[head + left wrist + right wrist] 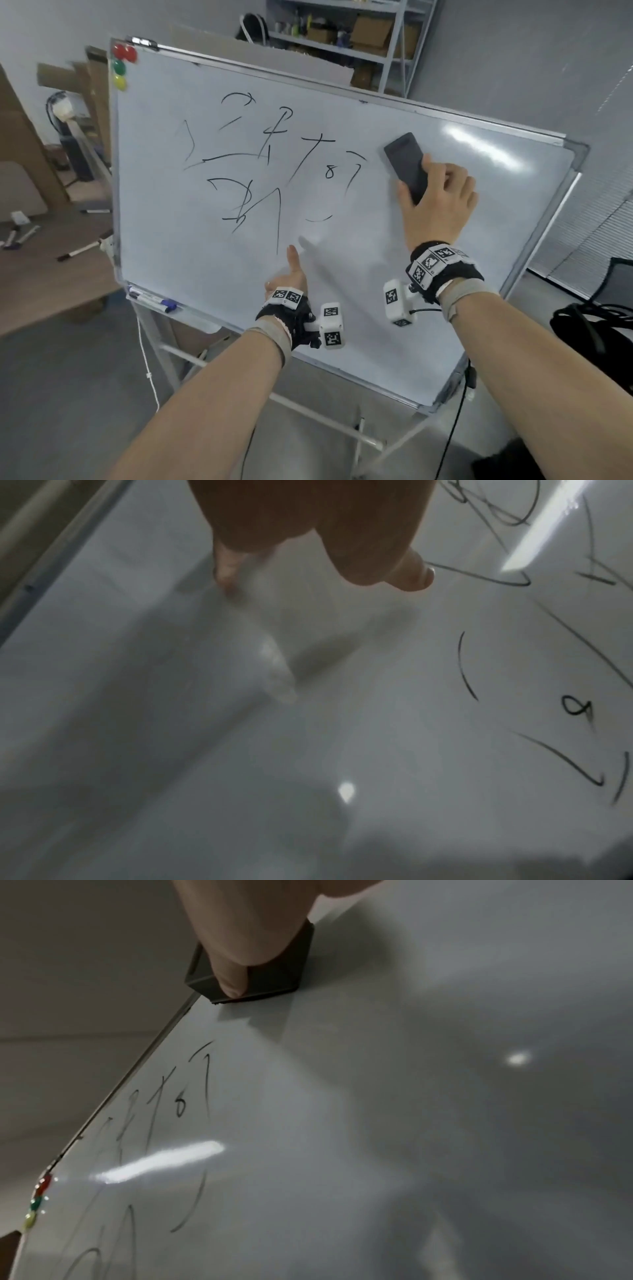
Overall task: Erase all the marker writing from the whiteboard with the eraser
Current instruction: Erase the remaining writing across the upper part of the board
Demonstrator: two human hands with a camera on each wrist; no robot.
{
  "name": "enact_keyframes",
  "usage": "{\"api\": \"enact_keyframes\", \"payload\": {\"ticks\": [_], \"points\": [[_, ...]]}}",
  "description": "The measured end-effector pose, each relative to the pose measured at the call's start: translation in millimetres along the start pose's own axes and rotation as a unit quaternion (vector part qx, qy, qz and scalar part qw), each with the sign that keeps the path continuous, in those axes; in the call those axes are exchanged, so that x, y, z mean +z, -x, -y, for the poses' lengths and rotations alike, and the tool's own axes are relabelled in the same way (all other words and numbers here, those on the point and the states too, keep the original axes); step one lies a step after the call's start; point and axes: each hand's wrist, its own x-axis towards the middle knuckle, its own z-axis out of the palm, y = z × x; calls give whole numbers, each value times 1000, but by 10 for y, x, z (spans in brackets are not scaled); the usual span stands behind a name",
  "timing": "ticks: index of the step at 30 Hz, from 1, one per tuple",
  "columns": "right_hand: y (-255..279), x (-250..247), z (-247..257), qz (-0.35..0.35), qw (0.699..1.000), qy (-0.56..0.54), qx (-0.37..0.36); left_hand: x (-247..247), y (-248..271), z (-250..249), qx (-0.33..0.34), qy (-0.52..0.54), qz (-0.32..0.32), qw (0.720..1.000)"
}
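A whiteboard (376,274) on a stand tilts in front of me, with black marker writing (260,164) across its upper left and middle. My right hand (435,202) grips a dark grey eraser (406,161) and holds it flat against the board, just right of the writing. In the right wrist view the eraser (267,974) sits under my thumb, with the writing (178,1110) below and left of it. My left hand (291,274) touches the lower middle of the board, thumb up, fingers straight. In the left wrist view, the left hand (308,534) presses the board (240,750), marks (575,710) at right.
Red, green and yellow magnets (120,68) sit at the board's top left corner. Markers (154,299) lie in the tray at the lower left. A wooden table (41,267) with pens stands left. Shelves (342,31) stand behind, and a black chair (599,325) is at right.
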Motion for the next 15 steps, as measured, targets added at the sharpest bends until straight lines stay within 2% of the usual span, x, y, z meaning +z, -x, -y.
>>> {"api": "enact_keyframes", "payload": {"ticks": [4, 7, 10, 12, 13, 15], "points": [[-49, 182, 345, 29, 998, -42, -26, -267, 156, 12, 25, 100, -12, 995], [158, 352, 613, 93, 986, -54, -124, -440, 55, 4, 12, 172, -23, 985], [641, 530, 734, 177, 954, -63, -233, -505, -61, -27, -7, 211, -34, 977], [873, 564, 719, 204, 936, -53, -283, -496, -162, -31, -18, 223, -41, 974], [856, 554, 709, 197, 937, -46, -286, -481, -207, -31, -23, 223, -43, 974], [581, 529, 718, 148, 962, -29, -227, -436, -340, -22, -30, 226, -52, 972]]}}
